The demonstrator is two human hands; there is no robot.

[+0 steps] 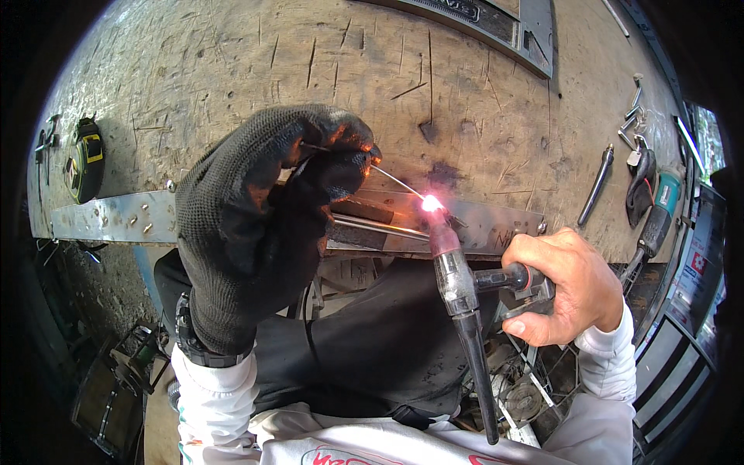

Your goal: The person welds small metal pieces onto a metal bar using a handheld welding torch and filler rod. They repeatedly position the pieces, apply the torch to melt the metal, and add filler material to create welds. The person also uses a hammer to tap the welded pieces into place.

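Note:
My left hand (263, 201), in a dark knit work glove with a black coated palm, pinches a thin filler rod (399, 181) between thumb and fingers. The rod's far end meets a bright pink-white glow at the tip of a TIG welding torch (456, 283). My bare right hand (570, 287) grips this torch by its side handle, its long black back cap pointing down toward me. Under the glow, a metal strip (496, 223) lies along the bench's near edge. A slim shiny metal bar (384, 226) rests by it. Glare hides the exact spot at the torch tip.
The scratched wooden bench (232, 70) spreads beyond my hands. A tape measure (87, 160) lies at left. On the right are a black cylindrical tool (595, 186), several small metal pieces (634, 108) and a teal-and-black power tool (665, 198). A metal frame (535, 39) lies at the far side.

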